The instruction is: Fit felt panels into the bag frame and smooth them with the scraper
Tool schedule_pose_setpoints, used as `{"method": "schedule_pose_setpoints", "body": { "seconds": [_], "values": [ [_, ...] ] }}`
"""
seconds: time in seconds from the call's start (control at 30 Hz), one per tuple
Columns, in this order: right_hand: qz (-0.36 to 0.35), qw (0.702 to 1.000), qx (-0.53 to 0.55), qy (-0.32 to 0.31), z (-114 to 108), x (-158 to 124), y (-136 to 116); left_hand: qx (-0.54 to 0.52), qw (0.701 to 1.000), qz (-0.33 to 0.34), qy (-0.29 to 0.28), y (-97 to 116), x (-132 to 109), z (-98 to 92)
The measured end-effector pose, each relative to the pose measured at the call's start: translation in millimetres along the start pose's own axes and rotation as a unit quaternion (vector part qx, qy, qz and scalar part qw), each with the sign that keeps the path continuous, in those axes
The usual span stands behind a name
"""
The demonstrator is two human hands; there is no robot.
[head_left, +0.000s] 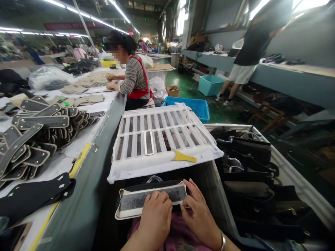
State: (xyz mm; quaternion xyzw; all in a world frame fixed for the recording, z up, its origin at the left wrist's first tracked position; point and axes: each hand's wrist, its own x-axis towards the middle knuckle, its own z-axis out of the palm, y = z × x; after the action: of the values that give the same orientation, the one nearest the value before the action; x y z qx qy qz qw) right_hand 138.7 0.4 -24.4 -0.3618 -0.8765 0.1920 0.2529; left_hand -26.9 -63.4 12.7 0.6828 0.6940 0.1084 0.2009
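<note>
Both my hands rest on a flat shoe-part piece (pixel 136 200) with a pale border and a dark grey middle, held over my lap. My left hand (pixel 155 218) grips its near edge with curled fingers. My right hand (pixel 199 212) presses its right end with the fingers together; a bracelet shows at the wrist. Just beyond the piece lies a white slotted tray (pixel 162 139) with a small yellow tool (pixel 183 157) on its front edge.
A long worktable (pixel 52 167) on the left carries stacks of dark bordered pieces (pixel 36 136). A white bin (pixel 261 181) of dark leather parts stands at my right. A person in a red apron sits ahead; another stands at the right bench. Blue crates sit on the floor.
</note>
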Motion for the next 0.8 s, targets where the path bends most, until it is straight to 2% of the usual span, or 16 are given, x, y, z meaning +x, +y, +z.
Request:
{"method": "schedule_pose_setpoints", "body": {
  "seconds": [0.1,0.17,0.23,0.3,0.4,0.6,0.7,0.8],
  "values": [
    [0.019,1.0,-0.022,0.003,3.7,4.6,-1.2,0.009,1.0,-0.022,0.008,4.3,6.7,-1.4],
    [0.003,0.998,-0.052,0.024,4.0,5.3,-2.6,0.001,0.999,-0.041,0.015,5.4,10.6,-1.7],
    [-0.067,0.993,-0.084,0.055,3.8,2.3,-4.6,-0.018,0.998,-0.051,0.014,5.8,12.6,-2.7],
    [-0.167,0.977,-0.104,0.078,4.5,-4.1,-6.1,-0.023,0.998,-0.055,0.013,4.2,10.4,-5.6],
    [-0.262,0.952,-0.151,0.057,5.8,-13.9,-6.0,0.004,0.998,-0.046,0.047,-8.1,-4.8,-14.8],
    [-0.302,0.916,-0.261,0.033,8.6,-16.4,-12.3,-0.045,0.993,-0.057,0.091,-50.5,-47.0,-27.2],
    [-0.302,0.917,-0.258,0.036,23.9,-14.0,-21.4,-0.042,0.988,-0.072,0.131,-50.6,-50.2,-22.2],
    [-0.301,0.923,-0.234,0.046,44.8,-10.1,-31.6,-0.013,0.986,-0.082,0.144,-42.6,-45.8,-17.0]
  ]
}}
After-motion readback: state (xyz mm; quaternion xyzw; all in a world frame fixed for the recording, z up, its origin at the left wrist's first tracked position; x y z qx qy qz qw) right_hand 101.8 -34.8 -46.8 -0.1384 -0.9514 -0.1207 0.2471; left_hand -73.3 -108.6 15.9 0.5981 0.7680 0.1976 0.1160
